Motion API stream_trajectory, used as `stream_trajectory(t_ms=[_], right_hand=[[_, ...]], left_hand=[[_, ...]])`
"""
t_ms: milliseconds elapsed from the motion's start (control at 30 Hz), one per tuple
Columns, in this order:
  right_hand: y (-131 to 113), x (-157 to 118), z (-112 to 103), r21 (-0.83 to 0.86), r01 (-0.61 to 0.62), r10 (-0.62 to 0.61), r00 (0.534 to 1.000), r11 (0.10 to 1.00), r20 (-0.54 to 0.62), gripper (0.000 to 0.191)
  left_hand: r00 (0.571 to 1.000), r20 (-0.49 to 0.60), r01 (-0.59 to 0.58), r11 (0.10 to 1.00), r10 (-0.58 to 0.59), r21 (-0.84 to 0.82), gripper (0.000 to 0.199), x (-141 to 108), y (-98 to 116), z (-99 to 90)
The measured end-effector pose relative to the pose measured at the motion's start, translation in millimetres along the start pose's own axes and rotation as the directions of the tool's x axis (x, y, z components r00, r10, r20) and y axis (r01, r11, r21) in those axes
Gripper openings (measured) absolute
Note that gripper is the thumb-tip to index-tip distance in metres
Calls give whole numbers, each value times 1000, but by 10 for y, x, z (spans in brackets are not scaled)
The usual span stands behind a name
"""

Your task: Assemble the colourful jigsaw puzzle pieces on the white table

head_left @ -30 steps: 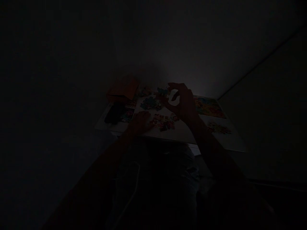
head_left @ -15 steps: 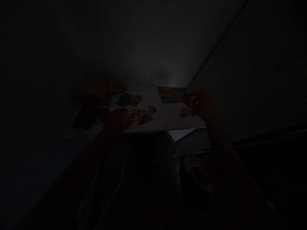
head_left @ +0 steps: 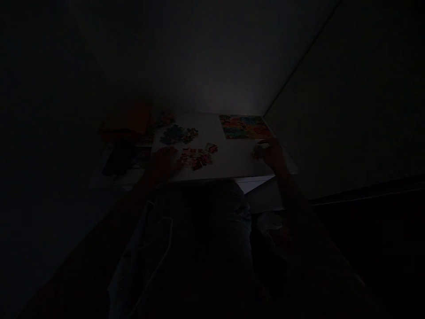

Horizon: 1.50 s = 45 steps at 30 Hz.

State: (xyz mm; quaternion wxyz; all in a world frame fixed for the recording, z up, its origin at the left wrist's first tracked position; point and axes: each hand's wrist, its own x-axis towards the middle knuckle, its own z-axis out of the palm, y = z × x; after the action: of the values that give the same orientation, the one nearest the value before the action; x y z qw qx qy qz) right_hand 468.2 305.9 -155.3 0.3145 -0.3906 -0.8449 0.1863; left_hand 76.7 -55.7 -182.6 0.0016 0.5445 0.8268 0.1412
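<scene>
Dim white surface (head_left: 232, 165) bears jumbled pink-and-red jigsaw pieces (head_left: 195, 159). Whether left hand (head_left: 162, 163) or right hand (head_left: 272, 155) grips anything, I cannot tell.

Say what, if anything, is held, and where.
Too dark to tell whether the right hand, at the puzzle pieces, grips one; the left hand shows no hold.

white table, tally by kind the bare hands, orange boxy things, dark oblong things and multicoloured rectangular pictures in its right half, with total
left bare hand, right bare hand: 2
orange boxy thing: 1
dark oblong thing: 1
multicoloured rectangular picture: 1
total: 5
</scene>
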Motion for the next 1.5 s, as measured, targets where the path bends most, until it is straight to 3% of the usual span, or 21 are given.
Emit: stream_trajectory(t_ms=[100,167,333,467,567,733,933,1133,1233,1400,1500], right_hand=[[-430,106,463,45,45,-50,992,998,115,32],[-810,209,830,100,112,-133,962,989,237,31],[-1574,613,1600,134,160,-203,880,978,430,48],[-1713,969,1938,82,204,-218,847,976,484,78],[-1658,1141,2085,69,257,-254,814,964,522,81],[-1579,1226,2230,156,284,-323,797,946,511,57],[-1564,1198,2312,221,315,-385,763,923,519,66],[-1538,1180,2330,256,317,-406,756,913,514,54],[-1591,1151,2208,257,323,-410,778,911,476,59],[-1789,1084,1819,207,403,-449,844,892,293,80],[-1845,1058,1689,173,435,-466,854,884,233,82]], left_hand=[[1000,19,15,1000,-15,1,65,-19,27,-25],[999,26,19,1000,-19,3,66,-29,44,-43],[1000,29,3,1000,-2,-25,65,-56,40,-59],[1000,26,17,999,-16,-30,68,-75,13,-41],[999,37,21,999,-20,-30,71,-86,-1,-28],[998,53,32,999,-31,-14,74,-98,16,-49],[997,64,54,999,-54,3,73,-101,40,-97],[996,79,39,999,-39,4,76,-101,2,-91],[996,77,45,999,-46,5,77,-96,-3,-90],[995,84,56,998,-55,-10,73,-102,-28,-78],[998,60,33,999,-31,-26,74,-110,-72,-36]])
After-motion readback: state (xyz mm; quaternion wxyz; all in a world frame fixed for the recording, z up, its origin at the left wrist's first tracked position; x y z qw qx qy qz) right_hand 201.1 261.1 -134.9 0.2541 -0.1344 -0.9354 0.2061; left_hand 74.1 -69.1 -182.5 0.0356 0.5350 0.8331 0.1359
